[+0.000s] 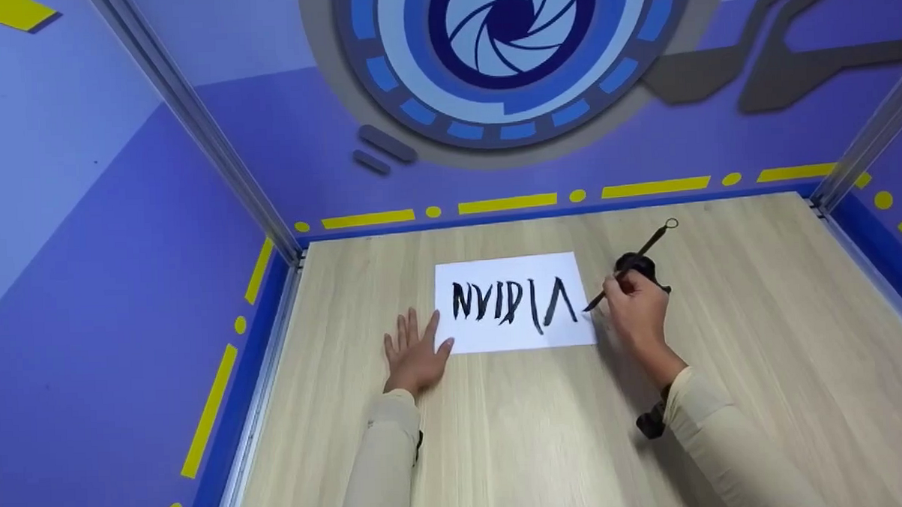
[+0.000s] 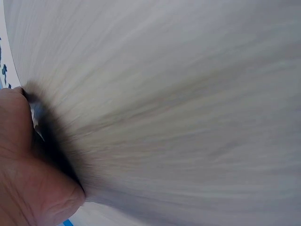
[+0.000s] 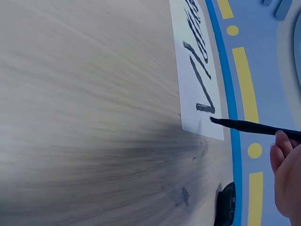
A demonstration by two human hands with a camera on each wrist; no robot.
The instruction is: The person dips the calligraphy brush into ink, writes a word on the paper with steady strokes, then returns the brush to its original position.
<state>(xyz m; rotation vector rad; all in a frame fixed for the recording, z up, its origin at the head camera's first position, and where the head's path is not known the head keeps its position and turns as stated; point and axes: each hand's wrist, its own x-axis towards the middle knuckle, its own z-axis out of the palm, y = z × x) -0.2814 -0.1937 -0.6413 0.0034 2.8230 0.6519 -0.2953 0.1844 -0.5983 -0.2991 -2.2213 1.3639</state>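
A white sheet of paper lies on the table with bold black brush strokes across it, reading like NVIDI and then a peaked shape without a crossbar. My left hand rests with fingers spread at the paper's left edge, thumb and forefinger over its border; only part of this hand shows in the left wrist view. In my right hand I pinch a dark ink brush, slanted, with a loop at its top end. In the right wrist view the brush's tip is close over the paper, beside the last stroke.
Just behind my right hand stands a black dish-like object, partly hidden by it. Dark smudges mark the wood table near the paper. Blue-purple panels with metal corner posts enclose the table's back and sides.
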